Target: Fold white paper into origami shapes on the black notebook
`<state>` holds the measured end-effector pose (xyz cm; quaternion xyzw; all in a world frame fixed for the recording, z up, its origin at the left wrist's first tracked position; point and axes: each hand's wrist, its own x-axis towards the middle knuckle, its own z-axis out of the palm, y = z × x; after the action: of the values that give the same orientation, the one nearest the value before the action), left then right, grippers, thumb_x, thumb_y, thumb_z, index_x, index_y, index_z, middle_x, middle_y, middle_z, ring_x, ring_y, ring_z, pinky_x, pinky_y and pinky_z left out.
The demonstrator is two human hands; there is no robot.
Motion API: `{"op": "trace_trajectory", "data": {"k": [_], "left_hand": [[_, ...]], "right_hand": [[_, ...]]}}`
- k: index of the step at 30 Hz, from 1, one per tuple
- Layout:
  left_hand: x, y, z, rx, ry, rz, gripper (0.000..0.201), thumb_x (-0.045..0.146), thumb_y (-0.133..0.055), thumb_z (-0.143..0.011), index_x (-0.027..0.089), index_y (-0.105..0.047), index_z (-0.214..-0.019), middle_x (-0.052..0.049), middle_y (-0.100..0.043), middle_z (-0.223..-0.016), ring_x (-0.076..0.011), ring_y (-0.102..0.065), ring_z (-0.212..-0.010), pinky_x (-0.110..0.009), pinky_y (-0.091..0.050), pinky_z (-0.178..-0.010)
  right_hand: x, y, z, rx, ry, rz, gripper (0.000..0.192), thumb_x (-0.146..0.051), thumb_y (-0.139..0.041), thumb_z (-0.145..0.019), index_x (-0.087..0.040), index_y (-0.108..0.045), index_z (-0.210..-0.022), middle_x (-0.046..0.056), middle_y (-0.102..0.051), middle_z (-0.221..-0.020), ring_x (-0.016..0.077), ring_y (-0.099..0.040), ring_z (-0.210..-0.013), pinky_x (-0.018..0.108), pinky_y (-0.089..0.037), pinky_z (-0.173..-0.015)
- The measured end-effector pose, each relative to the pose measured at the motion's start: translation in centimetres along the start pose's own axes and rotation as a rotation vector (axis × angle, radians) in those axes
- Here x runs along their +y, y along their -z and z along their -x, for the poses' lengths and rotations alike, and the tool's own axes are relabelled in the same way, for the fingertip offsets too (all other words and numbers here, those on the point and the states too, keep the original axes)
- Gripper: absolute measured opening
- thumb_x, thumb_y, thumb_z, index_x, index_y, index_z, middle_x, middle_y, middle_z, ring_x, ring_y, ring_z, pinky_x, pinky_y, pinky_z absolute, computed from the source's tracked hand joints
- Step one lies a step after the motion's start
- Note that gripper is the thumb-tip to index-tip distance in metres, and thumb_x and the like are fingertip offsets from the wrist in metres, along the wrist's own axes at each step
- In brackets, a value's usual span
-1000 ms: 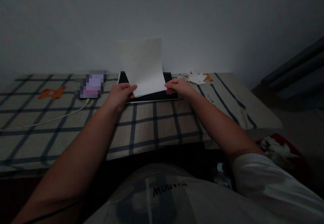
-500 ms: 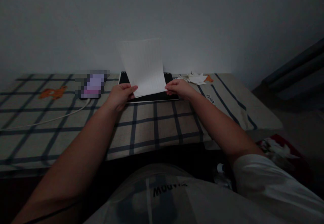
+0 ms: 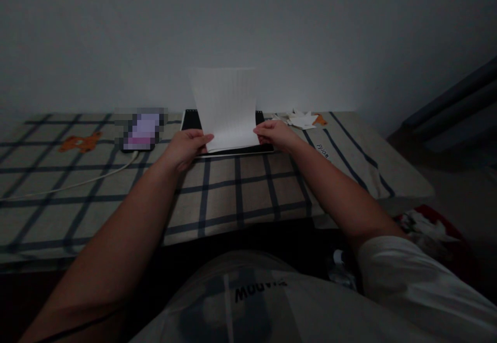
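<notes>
Lined paper sheet (image 3: 227, 107) now stands straighter than a moment ago, over the black notebook (image 3: 229, 136) on the checked surface (image 3: 233, 188). Your left hand (image 3: 186, 146) and right hand (image 3: 275, 133) pinch its lower corners.

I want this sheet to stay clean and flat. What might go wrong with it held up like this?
1. The sheet stands upright, pinched only at its bottom corners by the left hand and right hand; it may flop over or crease.
2. The notebook lies right under it; lowering the sheet could catch its binding at the far edge.
3. Paper scraps lie near the right hand and might get swept off.
</notes>
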<state>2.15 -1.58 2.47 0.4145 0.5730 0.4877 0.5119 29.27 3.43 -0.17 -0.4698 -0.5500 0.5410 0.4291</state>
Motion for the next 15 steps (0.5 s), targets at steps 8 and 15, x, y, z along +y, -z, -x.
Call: {"op": "trace_trajectory", "data": {"k": [8,15], "left_hand": [[0.12,0.03,-0.1,-0.079,0.098,0.072,0.029,0.007,-0.072,-0.106,0.015,-0.08,-0.079,-0.008,-0.083,-0.084,-0.012,-0.076,-0.071,-0.017,-0.063,-0.069],[-0.19,0.14,-0.31,-0.076,0.118,0.016,0.032,0.002,-0.072,-0.105,0.014,-0.079,-0.076,-0.009,-0.081,-0.08,-0.0089,-0.072,-0.065,-0.015,-0.06,-0.067]], "right_hand": [[-0.27,-0.03,-0.27,0.095,0.024,-0.008,0.031,-0.007,-0.078,-0.102,-0.021,-0.075,-0.074,-0.002,-0.069,-0.067,0.0095,-0.058,-0.062,0.023,-0.052,-0.066],[-0.15,0.21,-0.58,0.114,0.039,0.002,0.029,-0.01,-0.078,-0.103,-0.022,-0.074,-0.076,-0.002,-0.071,-0.068,0.0104,-0.06,-0.064,0.025,-0.057,-0.071]]}}
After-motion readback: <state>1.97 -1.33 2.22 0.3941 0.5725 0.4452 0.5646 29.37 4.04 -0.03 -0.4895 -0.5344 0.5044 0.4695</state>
